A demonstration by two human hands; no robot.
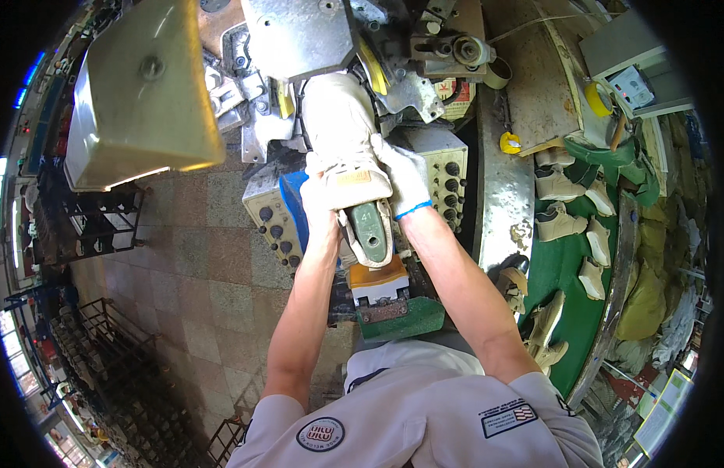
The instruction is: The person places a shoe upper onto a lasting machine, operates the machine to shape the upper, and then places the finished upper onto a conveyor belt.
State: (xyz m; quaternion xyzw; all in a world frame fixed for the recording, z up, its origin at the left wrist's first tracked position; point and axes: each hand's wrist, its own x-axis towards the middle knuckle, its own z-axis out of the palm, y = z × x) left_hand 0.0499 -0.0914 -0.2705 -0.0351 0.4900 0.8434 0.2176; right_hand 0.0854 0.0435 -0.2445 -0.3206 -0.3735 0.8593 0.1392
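Observation:
A cream shoe upper on a green last (pixel 342 132) points toe-first into a grey metal machine (pixel 299 35). The heel end and the green last's top (pixel 372 228) face me. My left hand (pixel 315 191), in a white glove, grips the shoe's left side near the heel. On the right side, my right hand (pixel 405 175), also in a white glove with a blue cuff, clasps the shoe. The toe is hidden among the machine's clamps.
Control panels with black knobs (pixel 447 179) flank the shoe. An orange and white pedal block (pixel 377 282) and a green base sit below. A green conveyor tray (pixel 564 257) at right carries several cream shoes. A large metal hood (pixel 139 90) hangs at left over tiled floor.

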